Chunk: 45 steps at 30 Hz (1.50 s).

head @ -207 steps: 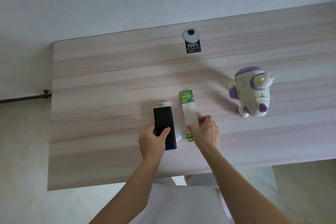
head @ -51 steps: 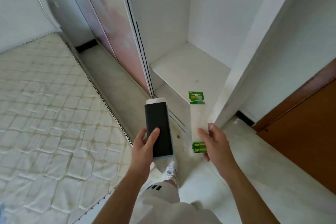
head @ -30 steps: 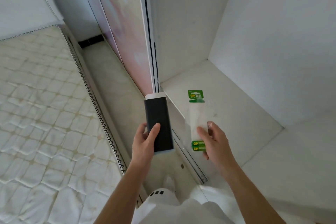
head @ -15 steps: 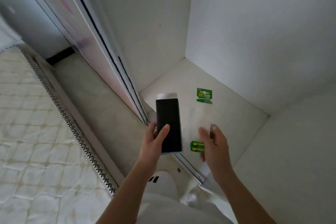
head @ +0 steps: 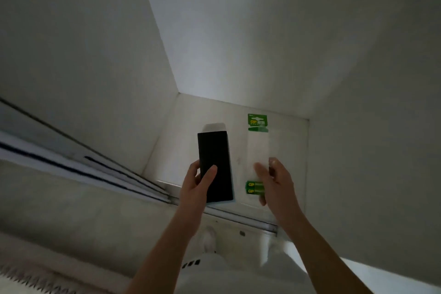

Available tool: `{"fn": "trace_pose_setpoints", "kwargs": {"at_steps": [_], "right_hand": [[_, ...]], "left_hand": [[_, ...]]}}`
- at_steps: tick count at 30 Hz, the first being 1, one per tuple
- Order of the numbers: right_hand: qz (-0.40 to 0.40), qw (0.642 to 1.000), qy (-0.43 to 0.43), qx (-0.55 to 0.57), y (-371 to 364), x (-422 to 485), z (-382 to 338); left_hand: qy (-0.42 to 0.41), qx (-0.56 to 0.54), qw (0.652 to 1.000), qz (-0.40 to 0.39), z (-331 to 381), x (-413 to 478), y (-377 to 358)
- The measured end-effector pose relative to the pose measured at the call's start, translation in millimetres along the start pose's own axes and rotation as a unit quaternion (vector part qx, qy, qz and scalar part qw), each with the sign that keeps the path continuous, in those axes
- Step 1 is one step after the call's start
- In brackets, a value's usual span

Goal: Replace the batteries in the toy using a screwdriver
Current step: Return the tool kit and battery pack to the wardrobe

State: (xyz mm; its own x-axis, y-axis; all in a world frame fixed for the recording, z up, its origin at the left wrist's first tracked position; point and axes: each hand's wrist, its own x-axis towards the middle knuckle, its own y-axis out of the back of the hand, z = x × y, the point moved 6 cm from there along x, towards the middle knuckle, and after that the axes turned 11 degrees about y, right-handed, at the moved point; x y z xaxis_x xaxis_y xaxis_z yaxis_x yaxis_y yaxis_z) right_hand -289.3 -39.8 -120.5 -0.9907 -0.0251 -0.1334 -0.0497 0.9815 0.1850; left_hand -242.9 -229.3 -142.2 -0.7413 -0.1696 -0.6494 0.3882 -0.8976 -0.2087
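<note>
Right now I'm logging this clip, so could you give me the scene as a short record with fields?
left hand: holds black box, thumb across its front
right hand: pinches battery pack
battery pack: clear sleeve, green card on top, two green batteries at the bottom
setting: white shelf in an alcove, door track to the left
toy: not in view
screwdriver: not visible

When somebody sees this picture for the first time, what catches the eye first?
The black box, gripped by the left hand at the centre. Just right of it, the right hand holds a clear battery pack with green ends, both before a white shelf.
</note>
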Motion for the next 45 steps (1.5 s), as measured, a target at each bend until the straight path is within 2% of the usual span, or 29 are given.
{"fn": "trace_pose_setpoints", "kwargs": {"at_steps": [5, 12, 19, 23, 31, 36, 40, 45], "right_hand": [[0.055, 0.997, -0.044, 0.015, -17, -4, 11], [0.065, 0.995, -0.074, 0.016, -25, -1, 40], [0.083, 0.988, -0.133, 0.012, -19, 13, 101], [0.07, 0.987, -0.143, 0.0, -25, 30, 156], [0.08, 0.985, -0.148, -0.032, -21, 71, 294], [0.06, 0.987, -0.137, -0.054, -27, 91, 364], [0.038, 0.987, -0.117, -0.099, -33, 103, 397], [0.053, 0.982, -0.085, -0.163, -37, 112, 408]], "left_hand": [[0.028, 0.045, 0.998, -0.038, 12, 27, 14], [0.07, 0.055, 0.994, -0.065, -2, 54, 15], [0.108, 0.085, 0.989, -0.064, -34, 98, 16], [0.126, 0.105, 0.985, -0.047, -74, 140, 20], [0.093, 0.147, 0.984, -0.032, -158, 241, 27], [0.068, 0.197, 0.978, -0.02, -211, 295, 26], [0.06, 0.212, 0.975, 0.019, -237, 319, 22], [0.052, 0.205, 0.975, 0.074, -246, 325, 14]]}}
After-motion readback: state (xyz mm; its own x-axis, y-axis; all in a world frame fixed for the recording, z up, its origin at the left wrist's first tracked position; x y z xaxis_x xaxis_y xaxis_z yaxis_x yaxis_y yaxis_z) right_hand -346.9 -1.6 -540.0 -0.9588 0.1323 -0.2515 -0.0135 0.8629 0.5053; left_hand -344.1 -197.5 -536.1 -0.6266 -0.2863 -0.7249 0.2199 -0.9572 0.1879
